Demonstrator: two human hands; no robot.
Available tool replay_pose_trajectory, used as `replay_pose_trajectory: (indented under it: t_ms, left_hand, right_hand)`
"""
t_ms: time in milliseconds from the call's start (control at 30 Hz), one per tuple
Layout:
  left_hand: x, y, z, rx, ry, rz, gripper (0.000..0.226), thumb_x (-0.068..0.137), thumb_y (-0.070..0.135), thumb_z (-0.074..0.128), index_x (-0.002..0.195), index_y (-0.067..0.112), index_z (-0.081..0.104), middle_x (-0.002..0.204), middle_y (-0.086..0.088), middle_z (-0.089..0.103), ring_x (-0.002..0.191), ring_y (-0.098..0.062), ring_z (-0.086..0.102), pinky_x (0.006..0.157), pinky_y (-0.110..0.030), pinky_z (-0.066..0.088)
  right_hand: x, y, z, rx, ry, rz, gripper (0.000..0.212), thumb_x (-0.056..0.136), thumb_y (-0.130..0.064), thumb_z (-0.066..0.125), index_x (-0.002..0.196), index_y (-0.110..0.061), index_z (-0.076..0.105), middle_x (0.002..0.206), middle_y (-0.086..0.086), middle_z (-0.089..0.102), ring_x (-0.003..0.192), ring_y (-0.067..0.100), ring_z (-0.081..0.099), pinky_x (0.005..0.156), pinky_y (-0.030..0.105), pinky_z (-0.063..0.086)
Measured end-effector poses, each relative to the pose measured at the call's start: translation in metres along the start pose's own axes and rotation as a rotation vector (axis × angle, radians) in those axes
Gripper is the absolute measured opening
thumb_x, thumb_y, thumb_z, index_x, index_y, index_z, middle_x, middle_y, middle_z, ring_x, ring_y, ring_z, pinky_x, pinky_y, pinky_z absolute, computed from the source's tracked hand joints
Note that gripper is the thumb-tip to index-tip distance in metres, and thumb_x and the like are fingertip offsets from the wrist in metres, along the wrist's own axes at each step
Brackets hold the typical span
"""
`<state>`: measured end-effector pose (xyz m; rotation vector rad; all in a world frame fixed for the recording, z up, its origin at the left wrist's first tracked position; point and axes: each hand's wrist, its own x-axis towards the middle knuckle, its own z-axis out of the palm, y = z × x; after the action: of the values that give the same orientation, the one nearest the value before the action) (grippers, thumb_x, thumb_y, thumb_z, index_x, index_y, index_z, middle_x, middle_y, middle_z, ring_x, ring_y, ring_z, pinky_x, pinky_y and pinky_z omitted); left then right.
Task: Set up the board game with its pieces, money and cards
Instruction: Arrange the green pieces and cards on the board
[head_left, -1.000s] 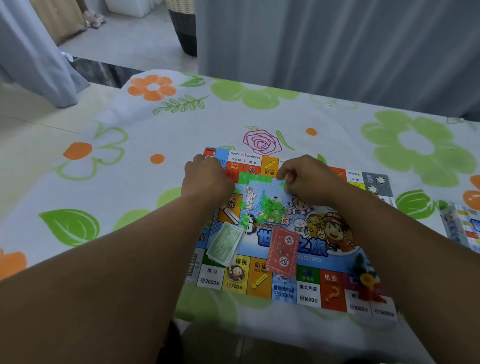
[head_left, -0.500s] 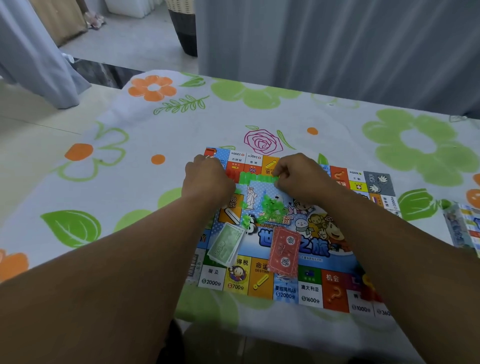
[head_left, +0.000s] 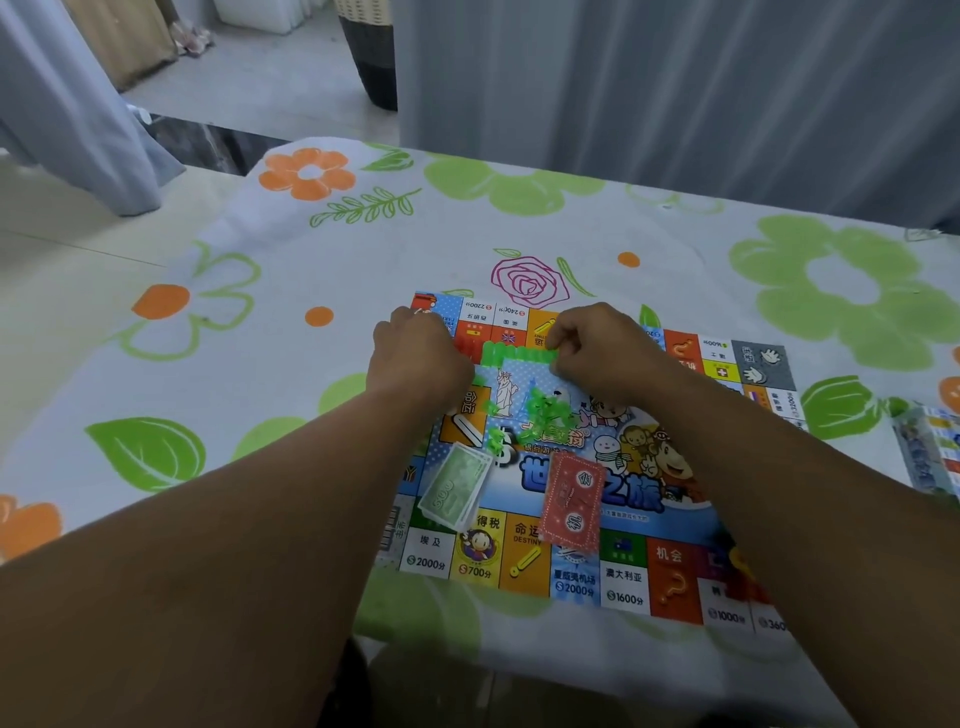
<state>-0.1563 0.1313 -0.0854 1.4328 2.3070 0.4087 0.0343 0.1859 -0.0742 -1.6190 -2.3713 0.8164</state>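
Note:
A colourful game board (head_left: 631, 577) lies flat on the flowered tablecloth. Near its far edge my left hand (head_left: 415, 358) and my right hand (head_left: 597, 353) each pinch one end of a green plastic strip of joined houses (head_left: 517, 354). Loose green house pieces (head_left: 540, 410) are scattered on the board just below the strip. A stack of green money (head_left: 454, 488) and a red card deck (head_left: 571, 501) rest on the board nearer to me. Yellow and red pieces (head_left: 740, 564) show at my right forearm, partly hidden.
The flowered tablecloth (head_left: 260, 322) covers the table, whose left edge drops to a tiled floor. A game box (head_left: 932, 452) sits at the right edge of view. Grey curtains (head_left: 675, 93) hang behind the table.
Both hands stay on the green strip near the board's far edge; the right hand has shifted slightly along it. The view has moved a little.

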Motion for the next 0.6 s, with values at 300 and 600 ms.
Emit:
replay_pose_trajectory:
  t_ms: [300,600]
  left_hand:
    - [0.0,0.0,0.0,0.013,-0.003,0.004,0.041,0.088,0.02,0.065,0.128,0.013,0.059,0.126,-0.011,0.047,0.122,-0.031,0.043,0.091,-0.039,0.045]
    - [0.0,0.001,0.001,0.034,-0.006,0.005,0.038,0.088,0.021,0.062,0.125,0.011,0.061,0.125,-0.012,0.049,0.119,-0.032,0.045,0.089,-0.039,0.046]
  right_hand:
    - [-0.008,0.006,-0.017,0.059,-0.036,-0.012,0.008,0.084,-0.003,0.069,0.086,-0.009,0.072,0.086,-0.002,0.068,0.076,0.012,0.062,0.071,0.032,0.052]
    - [-0.022,0.003,-0.013,-0.011,-0.296,-0.053,0.017,0.081,-0.024,0.083,0.08,-0.013,0.07,0.076,-0.001,0.07,0.07,0.014,0.065,0.066,0.034,0.055]
